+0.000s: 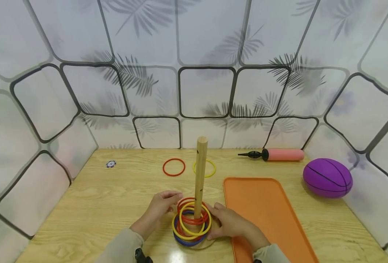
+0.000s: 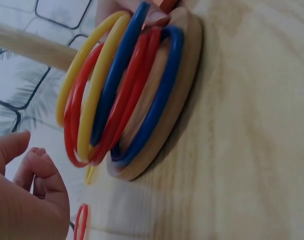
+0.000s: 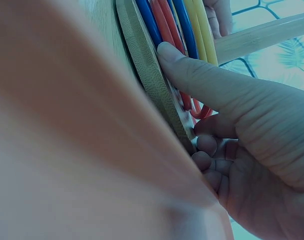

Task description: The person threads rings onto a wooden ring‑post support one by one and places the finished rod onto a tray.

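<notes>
A wooden post (image 1: 200,175) rises from a round wooden base (image 2: 190,65) on the table. Red, yellow and blue rings, several in all, are stacked loosely around the post; a blue ring (image 2: 164,100) lies lowest, and a yellow ring (image 2: 104,70) sits tilted near the top. My right hand (image 1: 230,221) holds the stack's right side, its thumb (image 3: 191,75) across the blue and red rings and its fingers curled by the base's edge. At the left of the stack, my left hand (image 1: 161,206) hovers with loosely curled fingers, holding nothing.
Behind the post lie a red ring (image 1: 174,175) and a yellow ring (image 1: 215,168). An orange tray (image 1: 262,204) is close to the right hand. Farther right are a pink hand pump (image 1: 285,155) and a purple ball (image 1: 327,178). A small chip (image 1: 111,164) lies back left.
</notes>
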